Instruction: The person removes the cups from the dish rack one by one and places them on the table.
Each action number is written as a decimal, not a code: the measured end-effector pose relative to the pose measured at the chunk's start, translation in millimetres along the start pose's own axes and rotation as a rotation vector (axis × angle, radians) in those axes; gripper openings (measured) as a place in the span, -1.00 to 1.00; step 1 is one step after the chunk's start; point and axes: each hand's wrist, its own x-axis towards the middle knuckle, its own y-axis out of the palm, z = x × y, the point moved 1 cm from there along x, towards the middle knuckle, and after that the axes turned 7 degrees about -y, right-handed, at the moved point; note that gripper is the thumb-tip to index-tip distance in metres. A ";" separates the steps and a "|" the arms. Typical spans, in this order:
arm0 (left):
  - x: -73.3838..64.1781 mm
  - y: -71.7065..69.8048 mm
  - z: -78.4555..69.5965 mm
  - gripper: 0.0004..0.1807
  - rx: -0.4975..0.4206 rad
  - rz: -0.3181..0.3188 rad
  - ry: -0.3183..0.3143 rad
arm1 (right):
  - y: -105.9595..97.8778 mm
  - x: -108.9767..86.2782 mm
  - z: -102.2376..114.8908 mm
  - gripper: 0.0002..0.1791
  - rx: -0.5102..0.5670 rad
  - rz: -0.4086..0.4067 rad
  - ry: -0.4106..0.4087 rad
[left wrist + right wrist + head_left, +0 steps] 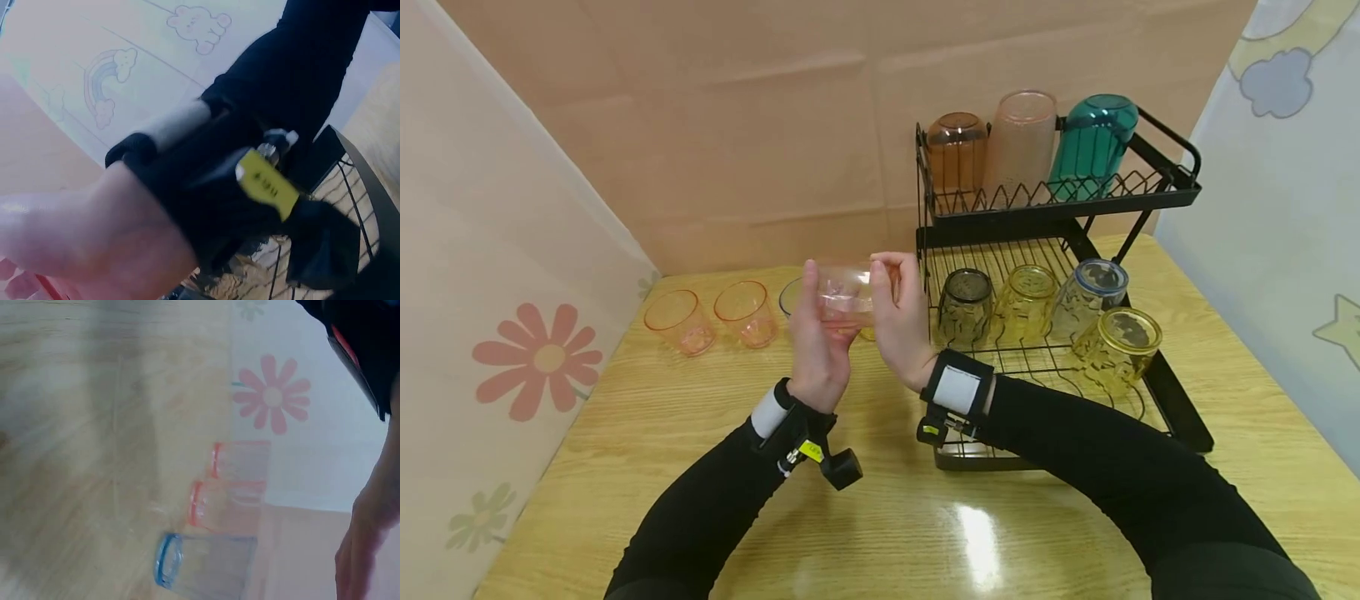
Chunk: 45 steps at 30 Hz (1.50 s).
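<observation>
A clear pinkish drinking glass [844, 293] is held up over the table, tilted on its side between both hands. My left hand [820, 357] grips its left end with the thumb up along the near side. On the other end, my right hand [904, 325] holds the glass with thumb and bent fingers. The left wrist view shows only the base of the left hand [106, 237], and the right wrist view catches just an edge of the right hand [369, 519]. Behind the hands, a blue-rimmed glass [206, 565] is partly hidden in the head view.
Two orange-rimmed glasses [679, 323] stand left on the wooden table [700, 467]. At right is a black two-tier dish rack [1060, 208]. Several upside-down glasses, grey, yellow and blue-rimmed, fill its lower tier; brown, pink and teal glasses [1093, 142] stand on the upper.
</observation>
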 end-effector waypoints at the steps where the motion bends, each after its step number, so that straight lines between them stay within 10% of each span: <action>1: 0.4 -2.1 -0.5 -0.42 -0.010 0.003 0.007 | 1.8 -1.7 -0.4 -0.71 0.009 0.010 -0.002; 8: 1.6 -19.3 -3.2 -0.46 0.039 0.013 0.023 | 2.2 -9.5 -1.4 -0.69 -0.109 0.162 -0.034; 18: -0.3 -73.5 -16.2 -0.47 0.259 -0.028 0.039 | -27.0 -16.3 10.1 -0.42 -0.699 0.782 -0.232; 29: 13.7 -150.0 -34.3 -0.30 0.885 0.091 0.075 | -90.7 -25.8 31.2 -0.20 -0.905 1.245 -0.516; 37: 30.9 -204.5 -46.7 -0.18 1.201 0.070 0.280 | -141.7 -21.5 35.5 -0.18 -1.014 1.274 -0.532; 45: 78.5 -300.7 -38.0 -0.13 1.356 -0.089 0.435 | -184.0 -16.9 32.1 -0.15 -1.125 1.213 -0.589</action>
